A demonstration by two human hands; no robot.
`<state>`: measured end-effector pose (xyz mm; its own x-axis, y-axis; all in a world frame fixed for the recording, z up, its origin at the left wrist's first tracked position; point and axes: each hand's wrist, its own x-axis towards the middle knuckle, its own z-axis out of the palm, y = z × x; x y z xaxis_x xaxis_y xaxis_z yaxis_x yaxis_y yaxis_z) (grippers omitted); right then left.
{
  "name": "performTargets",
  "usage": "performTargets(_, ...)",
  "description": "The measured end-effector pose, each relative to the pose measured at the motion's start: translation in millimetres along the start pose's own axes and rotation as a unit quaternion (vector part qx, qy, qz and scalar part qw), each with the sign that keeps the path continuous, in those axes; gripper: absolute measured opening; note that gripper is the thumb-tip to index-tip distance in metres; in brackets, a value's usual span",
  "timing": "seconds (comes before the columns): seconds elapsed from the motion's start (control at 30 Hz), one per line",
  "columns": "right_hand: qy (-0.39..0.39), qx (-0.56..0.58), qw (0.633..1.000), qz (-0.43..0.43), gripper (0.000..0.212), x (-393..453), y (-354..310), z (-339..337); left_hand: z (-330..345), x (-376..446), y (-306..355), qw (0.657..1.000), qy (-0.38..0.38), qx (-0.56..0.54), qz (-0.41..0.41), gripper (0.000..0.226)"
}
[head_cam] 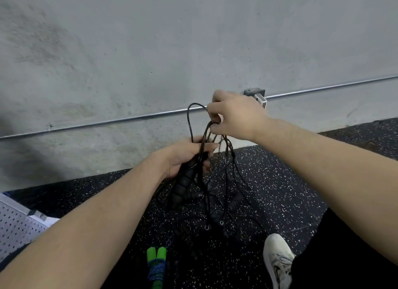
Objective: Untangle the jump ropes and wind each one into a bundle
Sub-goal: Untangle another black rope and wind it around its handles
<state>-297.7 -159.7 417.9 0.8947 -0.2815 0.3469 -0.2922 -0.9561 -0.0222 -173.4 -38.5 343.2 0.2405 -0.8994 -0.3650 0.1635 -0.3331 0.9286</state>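
Now gripping thin black tangled jump-rope cords (202,159) at centre: left hand (185,157) clutching strands and ribbed handle, right hand (234,116) at one o'clock pinching loops. Light, limp, snag-prone; best taken near handles.

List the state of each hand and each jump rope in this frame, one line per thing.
left hand: grips a black handle and several cord strands
right hand: pinches cord loops, lifted above the left hand
black jump ropes: tangled, hanging to the floor
green-handled jump rope: wound into a bundle, lying on the floor
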Motion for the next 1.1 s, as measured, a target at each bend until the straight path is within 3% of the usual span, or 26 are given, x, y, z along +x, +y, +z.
performTargets(0.07,-0.005,0.021,0.997,0.079,0.020,1,-9,6,-1,1,0,1.000,0.012,0.003,0.015,0.011)
performTargets(0.2,-0.097,0.235,0.948,0.193,0.048,-3,-26,18,2,-4,-3,1.000,0.020,-0.007,0.017,0.011)
performTargets(0.33,-0.090,0.416,0.886,0.185,0.027,-3,-29,23,4,-2,-4,0.986,0.099,-0.121,0.055,0.007)
performTargets(0.4,-0.056,0.522,0.831,0.185,0.028,-2,-27,19,-5,2,-1,0.970,0.145,-0.182,0.076,0.013)
performTargets(0.5,-0.065,0.666,0.711,0.214,0.036,-5,-18,13,-19,2,4,0.946,0.195,-0.235,0.111,0.010)
performTargets(0.6,-0.095,0.706,0.659,0.240,0.028,-8,-10,11,-24,2,6,0.934,0.218,-0.242,0.146,0.006)
performTargets(0.83,-0.096,0.694,0.651,0.292,0.011,-8,6,11,-24,-1,9,0.944,0.245,-0.108,0.195,0.009)
performTargets(0.97,-0.091,0.614,0.719,0.312,0.014,-9,6,9,-21,-3,14,0.947,0.243,-0.054,0.204,0.011)
performTargets(1.1,-0.120,0.529,0.796,0.267,0.023,-10,10,10,-18,-3,18,0.945,0.238,-0.043,0.219,0.011)
